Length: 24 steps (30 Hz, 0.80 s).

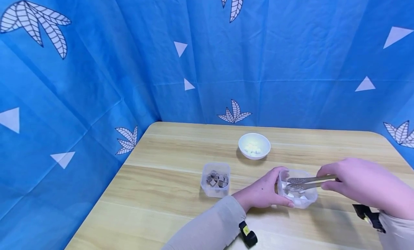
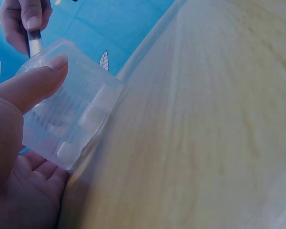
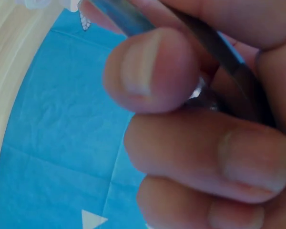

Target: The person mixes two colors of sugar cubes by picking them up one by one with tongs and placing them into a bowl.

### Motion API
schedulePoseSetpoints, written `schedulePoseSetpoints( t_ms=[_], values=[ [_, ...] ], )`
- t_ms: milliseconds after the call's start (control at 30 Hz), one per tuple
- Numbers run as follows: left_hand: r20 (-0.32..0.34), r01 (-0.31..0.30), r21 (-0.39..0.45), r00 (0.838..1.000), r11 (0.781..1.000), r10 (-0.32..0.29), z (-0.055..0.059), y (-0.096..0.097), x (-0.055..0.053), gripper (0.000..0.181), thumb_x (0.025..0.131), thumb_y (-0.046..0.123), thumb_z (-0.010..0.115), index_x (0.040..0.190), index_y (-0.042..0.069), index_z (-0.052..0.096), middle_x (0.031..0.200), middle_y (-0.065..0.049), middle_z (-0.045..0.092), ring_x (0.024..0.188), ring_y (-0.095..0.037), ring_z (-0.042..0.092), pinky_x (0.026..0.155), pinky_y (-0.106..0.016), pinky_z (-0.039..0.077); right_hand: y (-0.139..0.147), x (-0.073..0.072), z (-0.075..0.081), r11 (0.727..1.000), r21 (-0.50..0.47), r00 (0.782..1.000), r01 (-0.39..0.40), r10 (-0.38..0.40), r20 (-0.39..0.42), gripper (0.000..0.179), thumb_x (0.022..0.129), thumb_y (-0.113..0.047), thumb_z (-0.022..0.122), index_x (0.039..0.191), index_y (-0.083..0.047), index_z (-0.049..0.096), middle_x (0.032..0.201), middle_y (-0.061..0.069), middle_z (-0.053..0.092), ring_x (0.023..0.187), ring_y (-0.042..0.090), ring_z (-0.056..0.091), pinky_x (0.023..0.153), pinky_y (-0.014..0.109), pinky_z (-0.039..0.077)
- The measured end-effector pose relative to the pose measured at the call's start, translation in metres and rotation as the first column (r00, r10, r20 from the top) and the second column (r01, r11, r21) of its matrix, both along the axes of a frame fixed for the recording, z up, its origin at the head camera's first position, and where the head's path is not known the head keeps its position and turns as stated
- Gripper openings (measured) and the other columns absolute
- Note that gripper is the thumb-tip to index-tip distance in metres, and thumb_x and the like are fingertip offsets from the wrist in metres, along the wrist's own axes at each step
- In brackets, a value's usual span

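Note:
My left hand (image 1: 263, 189) grips a clear plastic container (image 1: 302, 203) from its left side, thumb on the near wall, as the left wrist view also shows. A few white cubes (image 1: 303, 197) lie in the bottom of it. In my right hand (image 1: 350, 180) is a pair of metal tongs (image 1: 312, 185), held between thumb and fingers, with perforated ends down inside the container among the cubes. The right wrist view shows the curled fingers (image 3: 205, 148) round the tongs; their tips are out of that view.
Behind the hands stands a white bowl (image 1: 254, 146) with several white cubes in it. Left of my left hand, a second clear container (image 1: 215, 192) holds several dark metallic cubes (image 1: 217, 179). The wooden table (image 1: 155, 192) ends at a blue curtain (image 1: 210, 56).

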<state>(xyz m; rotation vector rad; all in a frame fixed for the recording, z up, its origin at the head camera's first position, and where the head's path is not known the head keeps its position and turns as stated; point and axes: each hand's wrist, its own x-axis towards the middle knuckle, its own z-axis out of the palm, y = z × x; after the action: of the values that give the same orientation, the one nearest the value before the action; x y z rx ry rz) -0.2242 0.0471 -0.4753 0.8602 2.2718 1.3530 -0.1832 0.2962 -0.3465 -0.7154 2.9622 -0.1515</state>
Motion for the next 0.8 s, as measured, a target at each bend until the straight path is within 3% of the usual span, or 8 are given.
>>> schedulePoseSetpoints(
  t_ms=[200, 333, 433, 567, 800],
  values=[
    [0.003, -0.002, 0.0, 1.0, 1.0, 0.002, 0.0, 0.001, -0.001, 0.1, 0.075, 0.028, 0.092, 0.154, 0.025, 0.031, 0.144, 0.013, 0.045, 0.13, -0.001, 0.044, 0.113, -0.024, 0.028, 0.011, 0.006, 0.008, 0.999, -0.033, 1.0, -0.007, 0.007, -0.014, 0.017, 0.088, -0.034, 0.078, 0.105, -0.033, 0.073, 0.083, -0.023, 0.063, 0.063, -0.004, 0.046, 0.055, 0.025, 0.042],
    [0.003, -0.011, -0.008, 1.0, 1.0, 0.011, 0.0, 0.001, -0.001, 0.101, 0.075, 0.029, 0.092, 0.155, 0.025, 0.03, 0.143, 0.013, 0.046, 0.131, -0.002, 0.043, 0.114, -0.025, 0.028, 0.016, 0.008, 0.012, 0.999, -0.047, 0.993, -0.027, 0.021, -0.116, 0.021, 0.088, -0.033, 0.078, 0.108, -0.028, 0.075, 0.076, -0.025, 0.06, 0.063, -0.006, 0.045, 0.056, 0.026, 0.044],
    [0.01, -0.017, -0.022, 1.0, 1.0, 0.018, 0.001, 0.0, -0.001, 0.103, 0.075, 0.03, 0.091, 0.156, 0.023, 0.029, 0.143, 0.012, 0.047, 0.131, -0.002, 0.043, 0.113, -0.024, 0.03, 0.018, 0.008, 0.014, 0.998, -0.064, 0.976, -0.027, 0.013, -0.219, 0.023, 0.087, -0.033, 0.08, 0.108, -0.027, 0.076, 0.075, -0.027, 0.059, 0.062, -0.007, 0.044, 0.056, 0.027, 0.044],
    [0.01, -0.017, -0.022, 1.0, 1.0, 0.017, 0.001, 0.0, -0.001, 0.101, 0.076, 0.03, 0.091, 0.156, 0.022, 0.029, 0.147, 0.011, 0.046, 0.133, -0.003, 0.043, 0.113, -0.023, 0.029, 0.017, 0.003, 0.015, 0.993, -0.113, 0.953, -0.043, 0.006, -0.304, 0.022, 0.088, -0.033, 0.079, 0.108, -0.026, 0.076, 0.081, -0.023, 0.065, 0.061, -0.008, 0.046, 0.055, 0.028, 0.046],
    [-0.01, -0.008, -0.011, 1.0, 1.0, 0.008, 0.0, 0.001, -0.001, 0.1, 0.076, 0.029, 0.091, 0.155, 0.023, 0.03, 0.147, 0.012, 0.046, 0.133, -0.003, 0.043, 0.112, -0.023, 0.03, 0.005, -0.015, 0.008, 0.976, -0.192, 0.934, -0.104, 0.03, -0.356, 0.024, 0.089, -0.029, 0.079, 0.111, -0.022, 0.075, 0.083, -0.021, 0.066, 0.061, -0.007, 0.045, 0.057, 0.03, 0.046]
  ],
)
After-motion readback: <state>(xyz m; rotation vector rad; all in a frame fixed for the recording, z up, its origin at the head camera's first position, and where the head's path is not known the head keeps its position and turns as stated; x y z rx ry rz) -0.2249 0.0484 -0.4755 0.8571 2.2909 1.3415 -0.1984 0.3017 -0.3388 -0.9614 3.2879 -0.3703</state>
